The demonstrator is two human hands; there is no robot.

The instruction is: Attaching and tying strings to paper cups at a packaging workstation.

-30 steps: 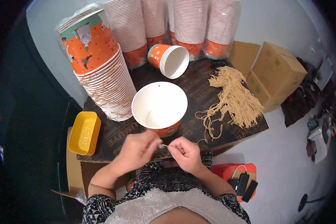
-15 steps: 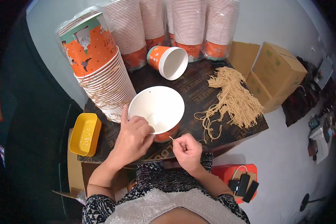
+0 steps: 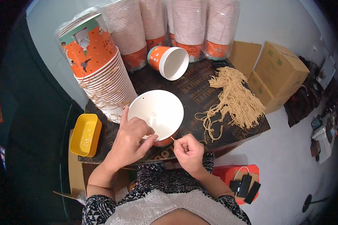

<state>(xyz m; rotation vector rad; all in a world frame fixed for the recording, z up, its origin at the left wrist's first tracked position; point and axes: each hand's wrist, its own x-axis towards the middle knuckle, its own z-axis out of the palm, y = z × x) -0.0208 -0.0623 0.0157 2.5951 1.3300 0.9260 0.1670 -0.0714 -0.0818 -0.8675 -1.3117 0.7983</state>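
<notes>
White inside and orange outside, a wide paper bucket [image 3: 159, 112] stands upright near the front edge of the dark printed tabletop [image 3: 199, 90], its mouth open to the head camera and a small hole showing near its far-left rim. The left hand [image 3: 133, 138] grips the bucket's near-left rim: thumb raised along the outside, fingers curled over the edge into the white interior. The right hand [image 3: 187, 150] sits just beside the bucket's near-right side at the table's front edge, fingers clenched in a pinch on a thin tan string [image 3: 172, 139] whose short end points toward the bucket wall.

Behind the right hand, a loose bundle of tan cut strings [image 3: 233, 97] spreads toward the table's right edge, with a few strands trailing to the front. At the left edge a tilted stack of matching orange-and-white paper buckets [image 3: 101, 78] leans in clear wrap. Along the far edge stand several tall wrapped stacks of paper cups [image 3: 187, 26], and before them a short nested stack of orange cups [image 3: 169, 62] lies on its side. Off the front-left corner rests a yellow plastic tray [image 3: 85, 135]. Brown cardboard boxes [image 3: 278, 73] sit on the floor to the right.
</notes>
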